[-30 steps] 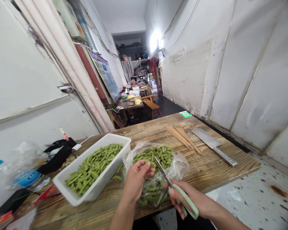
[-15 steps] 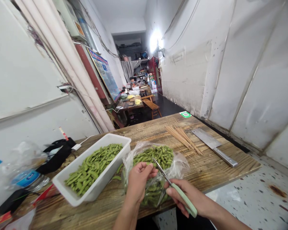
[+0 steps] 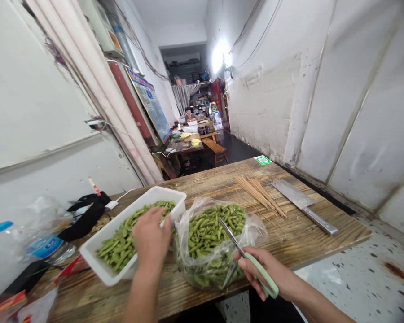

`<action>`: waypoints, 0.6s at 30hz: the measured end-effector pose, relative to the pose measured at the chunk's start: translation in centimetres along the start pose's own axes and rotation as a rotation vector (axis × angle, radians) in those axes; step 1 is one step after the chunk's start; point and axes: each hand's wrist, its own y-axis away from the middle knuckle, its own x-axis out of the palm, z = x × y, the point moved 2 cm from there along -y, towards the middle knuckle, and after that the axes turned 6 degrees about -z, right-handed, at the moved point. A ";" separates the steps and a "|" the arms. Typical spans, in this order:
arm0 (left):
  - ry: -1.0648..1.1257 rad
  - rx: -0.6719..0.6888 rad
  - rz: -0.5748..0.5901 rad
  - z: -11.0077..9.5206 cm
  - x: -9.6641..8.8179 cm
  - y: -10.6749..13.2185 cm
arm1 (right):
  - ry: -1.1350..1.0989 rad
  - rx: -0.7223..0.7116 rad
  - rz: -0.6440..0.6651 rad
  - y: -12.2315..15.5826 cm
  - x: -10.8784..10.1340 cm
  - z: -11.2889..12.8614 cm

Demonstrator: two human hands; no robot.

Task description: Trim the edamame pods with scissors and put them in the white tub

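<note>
My left hand (image 3: 151, 240) is over the near right side of a white plastic tub (image 3: 99, 273) of green edamame pods (image 3: 121, 246). Its thumb stands apart from the fingers; the hand is slightly blurred, and no pod shows in it. In my right hand (image 3: 261, 269) is a pair of scissors (image 3: 262, 273) with pale green handles, the fingers wrapped around them. The blades point up and away over a clear plastic bag (image 3: 252, 229). Inside the bag, more edamame pods (image 3: 205, 229) fill the opening.
Thin bamboo skewers (image 3: 261, 195) and a cleaver (image 3: 299, 199) lie to the right on the wooden table (image 3: 340, 215). A water bottle (image 3: 43, 246) is at left, near a black bag (image 3: 84, 220). A person (image 3: 189, 115) is at the far table.
My left hand has gone from the scissor tips above the bag leftward to the tub, its pinched fingers now apart. My right hand keeps the scissors in nearly the same place.
</note>
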 end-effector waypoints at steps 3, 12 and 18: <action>-0.036 0.103 0.274 -3.2 2.8 1.4 | 0.011 0.004 -0.002 0.0 0.1 -0.1; 0.511 -0.242 0.437 -5.3 4.5 2.6 | 0.040 -0.017 0.043 0.1 0.0 -0.4; 0.818 -0.405 0.561 -7.7 3.6 4.6 | 0.067 0.000 0.025 -0.1 0.3 0.1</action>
